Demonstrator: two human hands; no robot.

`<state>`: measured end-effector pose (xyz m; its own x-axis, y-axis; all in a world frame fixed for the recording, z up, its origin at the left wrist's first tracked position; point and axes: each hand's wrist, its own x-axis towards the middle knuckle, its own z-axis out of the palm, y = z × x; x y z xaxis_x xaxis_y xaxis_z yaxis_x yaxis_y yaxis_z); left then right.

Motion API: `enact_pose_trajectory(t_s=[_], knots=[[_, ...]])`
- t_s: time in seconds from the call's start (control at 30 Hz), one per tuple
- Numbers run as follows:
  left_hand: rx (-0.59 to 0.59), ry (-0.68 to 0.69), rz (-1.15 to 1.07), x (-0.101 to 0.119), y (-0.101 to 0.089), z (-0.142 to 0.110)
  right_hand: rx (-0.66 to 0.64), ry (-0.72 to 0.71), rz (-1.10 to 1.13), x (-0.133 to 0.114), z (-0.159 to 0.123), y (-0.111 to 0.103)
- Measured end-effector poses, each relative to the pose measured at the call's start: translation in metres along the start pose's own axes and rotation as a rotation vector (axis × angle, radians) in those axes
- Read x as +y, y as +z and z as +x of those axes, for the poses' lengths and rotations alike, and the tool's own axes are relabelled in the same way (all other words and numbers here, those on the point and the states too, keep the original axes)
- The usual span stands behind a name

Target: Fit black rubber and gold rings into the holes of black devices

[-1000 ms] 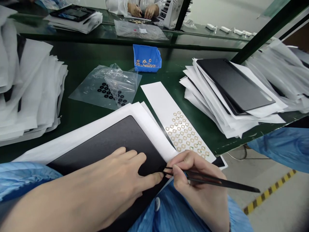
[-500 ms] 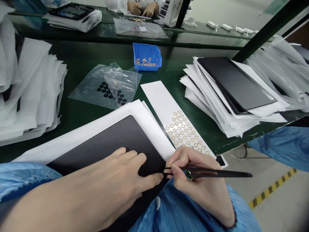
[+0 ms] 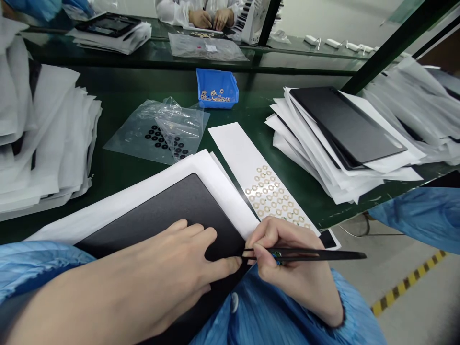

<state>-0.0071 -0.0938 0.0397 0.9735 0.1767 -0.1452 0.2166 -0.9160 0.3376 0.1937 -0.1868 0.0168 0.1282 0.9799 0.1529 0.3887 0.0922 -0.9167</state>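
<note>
Well, in the head view the tweezers (image 3: 316, 255) have swung nearly level, their tips just beside the left thumb (image 3: 230, 263) at the edge of the black panel (image 3: 158, 215); whether they hold anything is too small to tell. The right hand (image 3: 291, 273) pinches them. The left hand (image 3: 143, 268) lies spread on the panel, which rests on a white wrapping sheet (image 3: 143, 211), with a strip of copper-coloured rings (image 3: 269, 196) just beyond.

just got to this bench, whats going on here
A person is holding a dark matte panel down on white sheets with their left hand, while their right hand brings black tweezers to the panel's edge. Beside it lies a white strip of small gold rings. A co-worker's hands work at the bench beyond.
</note>
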Motion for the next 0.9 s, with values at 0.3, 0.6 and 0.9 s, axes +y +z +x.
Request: enact_pose_trajectory(t_s=[0.3,0.6,0.9], knots=[[-0.117,0.022,-0.053,0.001,-0.014,0.010,-0.009,-0.026,0.223,0.010,0.001,-0.006],[-0.178,0.011,-0.066,0.002,-0.017,0.011,-0.016,-0.139,0.174,0.015,0.003,-0.008],[-0.147,0.020,-0.057,0.000,-0.014,0.011,-0.015,-0.183,0.143,0.015,0.003,-0.007]])
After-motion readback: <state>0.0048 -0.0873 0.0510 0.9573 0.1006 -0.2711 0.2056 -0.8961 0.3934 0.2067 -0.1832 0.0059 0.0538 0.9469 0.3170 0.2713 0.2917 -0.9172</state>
